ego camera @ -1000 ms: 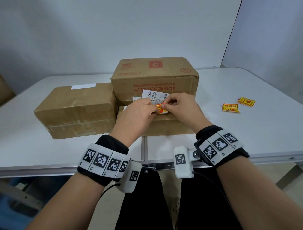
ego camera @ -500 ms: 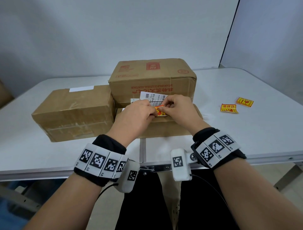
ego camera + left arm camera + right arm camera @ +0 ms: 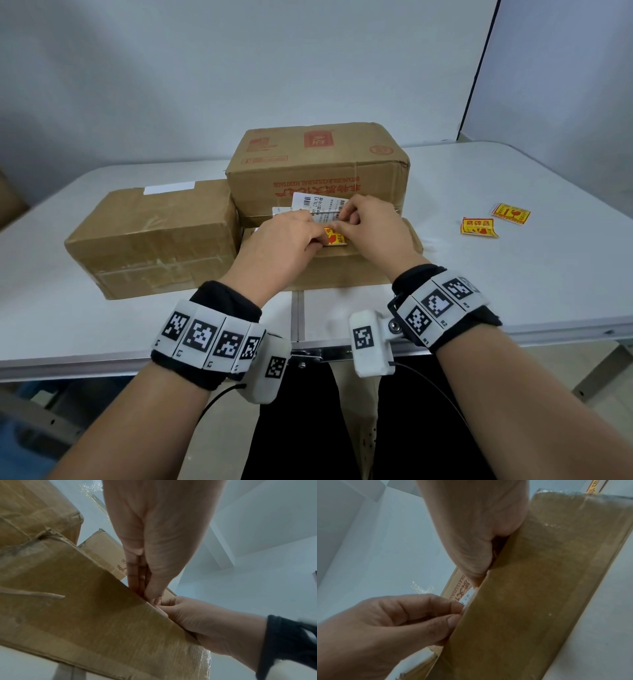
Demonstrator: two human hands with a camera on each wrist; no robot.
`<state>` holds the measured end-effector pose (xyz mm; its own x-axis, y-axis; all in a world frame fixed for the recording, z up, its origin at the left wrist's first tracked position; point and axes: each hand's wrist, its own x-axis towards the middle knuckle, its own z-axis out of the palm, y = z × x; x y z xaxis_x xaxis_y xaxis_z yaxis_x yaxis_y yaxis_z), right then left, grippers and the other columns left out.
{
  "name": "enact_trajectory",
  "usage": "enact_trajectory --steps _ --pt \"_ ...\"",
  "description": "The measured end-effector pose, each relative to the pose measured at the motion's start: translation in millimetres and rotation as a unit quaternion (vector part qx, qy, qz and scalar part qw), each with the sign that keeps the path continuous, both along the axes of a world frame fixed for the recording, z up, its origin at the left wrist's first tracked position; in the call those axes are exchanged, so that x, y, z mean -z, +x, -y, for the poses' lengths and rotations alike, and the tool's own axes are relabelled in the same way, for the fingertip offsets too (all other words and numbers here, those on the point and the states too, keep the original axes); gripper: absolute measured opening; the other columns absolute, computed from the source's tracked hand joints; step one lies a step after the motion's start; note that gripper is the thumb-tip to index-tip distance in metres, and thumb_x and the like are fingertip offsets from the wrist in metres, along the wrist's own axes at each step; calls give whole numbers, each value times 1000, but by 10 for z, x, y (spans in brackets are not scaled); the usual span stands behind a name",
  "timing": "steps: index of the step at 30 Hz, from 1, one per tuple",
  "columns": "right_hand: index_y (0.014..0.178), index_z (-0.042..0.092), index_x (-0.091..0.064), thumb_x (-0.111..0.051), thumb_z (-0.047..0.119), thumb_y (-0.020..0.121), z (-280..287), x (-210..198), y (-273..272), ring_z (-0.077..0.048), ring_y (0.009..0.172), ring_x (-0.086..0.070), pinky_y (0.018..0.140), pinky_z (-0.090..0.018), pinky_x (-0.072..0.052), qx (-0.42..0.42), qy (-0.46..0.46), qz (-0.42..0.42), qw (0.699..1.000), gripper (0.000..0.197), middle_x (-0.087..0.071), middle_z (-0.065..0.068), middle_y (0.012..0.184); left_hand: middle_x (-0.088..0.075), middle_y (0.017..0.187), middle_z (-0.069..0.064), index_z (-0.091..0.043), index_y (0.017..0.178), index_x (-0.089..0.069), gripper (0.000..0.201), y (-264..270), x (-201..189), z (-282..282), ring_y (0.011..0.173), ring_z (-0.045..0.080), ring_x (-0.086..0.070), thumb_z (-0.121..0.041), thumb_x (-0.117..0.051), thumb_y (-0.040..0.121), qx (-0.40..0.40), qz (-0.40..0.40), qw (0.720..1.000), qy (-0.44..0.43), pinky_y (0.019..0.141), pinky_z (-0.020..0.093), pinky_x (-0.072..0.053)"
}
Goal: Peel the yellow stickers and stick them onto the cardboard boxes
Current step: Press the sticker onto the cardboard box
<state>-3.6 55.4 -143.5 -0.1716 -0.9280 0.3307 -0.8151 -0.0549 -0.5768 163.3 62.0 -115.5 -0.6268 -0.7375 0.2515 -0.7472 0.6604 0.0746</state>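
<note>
both hands are on a yellow sticker over the low front box, left hand and right hand pinching it, two more stickers lying off to the right on the white table

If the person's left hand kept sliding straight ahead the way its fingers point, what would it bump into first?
Probably the right hand, whose fingertips already meet the left hand over the yellow sticker. Past that stands the tall printed box, though depth is hard to judge.
</note>
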Motion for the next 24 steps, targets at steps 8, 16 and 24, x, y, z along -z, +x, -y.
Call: enact_trajectory --steps 8,16,24 --pt "99 20 -66 -57 15 91 -32 1 -103 -6 74 -52 71 -21 -46 -17 -34 18 999 13 -56 1 97 -63 103 -2 -22 105 -70 18 35 3 61 97 16 -58 -22 -56 94 27 -21 999 17 84 37 -50" --pt "89 26 -78 -52 8 88 -170 -24 -65 -13 91 -54 81 -28 -48 -40 -28 44 998 31 -57 2 101 -62 96 4 -19 99 -46 8 -17 12 96 86 21 -57 -12 -42 97 73 46 993 75 76 40 -49" --pt "89 24 -78 -50 10 85 -200 -87 -41 -14 85 -54 71 -25 -42 -31 -4 33 999 32 -55 2 93 -61 95 1 -27 97 -35 11 13 -39 101 80 18 -58 -17 -40 100 63 66 990 108 67 35 -47"
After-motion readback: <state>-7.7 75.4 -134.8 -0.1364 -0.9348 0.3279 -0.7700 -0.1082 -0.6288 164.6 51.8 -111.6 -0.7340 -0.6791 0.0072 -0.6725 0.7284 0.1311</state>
